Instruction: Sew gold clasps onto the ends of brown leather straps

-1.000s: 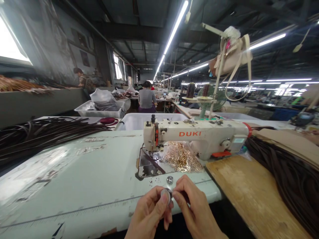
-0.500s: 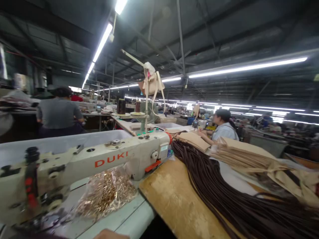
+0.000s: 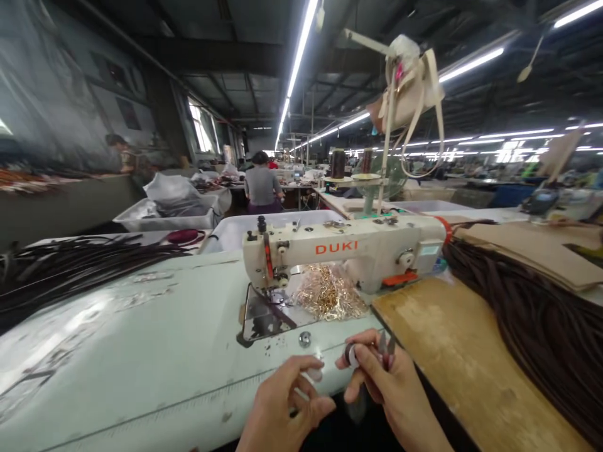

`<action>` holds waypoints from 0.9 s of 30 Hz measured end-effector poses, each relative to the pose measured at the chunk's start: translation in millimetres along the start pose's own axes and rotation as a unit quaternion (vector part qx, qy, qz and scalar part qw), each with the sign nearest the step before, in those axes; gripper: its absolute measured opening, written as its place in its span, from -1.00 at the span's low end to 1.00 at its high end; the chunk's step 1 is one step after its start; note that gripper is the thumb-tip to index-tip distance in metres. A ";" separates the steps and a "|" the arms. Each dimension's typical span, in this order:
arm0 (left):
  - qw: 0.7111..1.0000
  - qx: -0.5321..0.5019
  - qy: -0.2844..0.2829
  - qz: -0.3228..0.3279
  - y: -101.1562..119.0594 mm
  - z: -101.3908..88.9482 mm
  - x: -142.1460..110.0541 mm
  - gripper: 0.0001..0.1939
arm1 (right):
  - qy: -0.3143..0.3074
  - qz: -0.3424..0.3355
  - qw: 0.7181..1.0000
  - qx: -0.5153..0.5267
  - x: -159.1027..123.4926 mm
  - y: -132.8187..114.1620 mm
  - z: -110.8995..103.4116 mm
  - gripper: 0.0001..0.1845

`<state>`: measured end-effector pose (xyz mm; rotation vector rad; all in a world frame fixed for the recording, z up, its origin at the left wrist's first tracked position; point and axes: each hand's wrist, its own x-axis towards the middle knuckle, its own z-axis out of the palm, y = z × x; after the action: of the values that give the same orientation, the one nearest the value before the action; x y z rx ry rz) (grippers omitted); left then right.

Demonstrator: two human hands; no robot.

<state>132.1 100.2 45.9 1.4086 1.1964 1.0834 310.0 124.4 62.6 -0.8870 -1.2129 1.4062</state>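
My right hand [image 3: 384,386] is closed at the near edge of the pale green sewing table [image 3: 155,326]. It pinches a small round bobbin [image 3: 351,355] between thumb and forefinger, and a small pair of snips [image 3: 386,344] sticks up from the same hand. A little to the left, my left hand [image 3: 282,405] has its fingers curled in a pinch; what they hold is too small to make out. Just beyond both hands stands the white DUKI sewing machine [image 3: 343,248] with its metal needle plate [image 3: 264,314].
A clear bag of gold metal rings [image 3: 330,292] lies under the machine arm. A wooden board [image 3: 452,351] lies to the right. Dark brown straps are piled right [image 3: 532,314] and left [image 3: 70,263]. White bins [image 3: 245,229] stand behind. A person in grey [image 3: 261,185] sits farther back.
The view swung right and came back. My hands, joined on the bobbin a second ago, have parted; the bobbin is now in my right hand alone, along with the snips.
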 end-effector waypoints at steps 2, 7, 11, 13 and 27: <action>0.998 -0.061 0.009 0.013 7.1 6.3 6.4 -0.53 | -0.014 0.003 1.000 -0.023 -1.9 1.2 0.9 -0.70; 0.987 -0.144 0.054 0.043 14.4 22.5 15.1 -0.69 | 0.023 -0.002 0.996 -0.082 -2.4 2.7 2.0 -0.56; 0.984 -0.163 0.067 0.042 13.8 21.5 14.9 -0.74 | -0.017 0.018 0.995 -0.096 -3.6 3.3 -0.3 -0.51; 0.982 -0.168 0.072 0.043 13.7 19.1 13.6 -0.75 | -0.032 0.026 0.994 -0.105 -5.0 2.4 0.0 -0.55; 0.973 -0.211 -0.092 0.022 -26.0 2.3 -7.2 -0.60 | 0.023 0.071 0.983 0.168 2.6 9.2 5.8 -0.73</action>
<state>129.8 94.4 19.6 1.1749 0.7505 1.1313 301.9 126.0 55.2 -0.7750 -0.8557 1.6361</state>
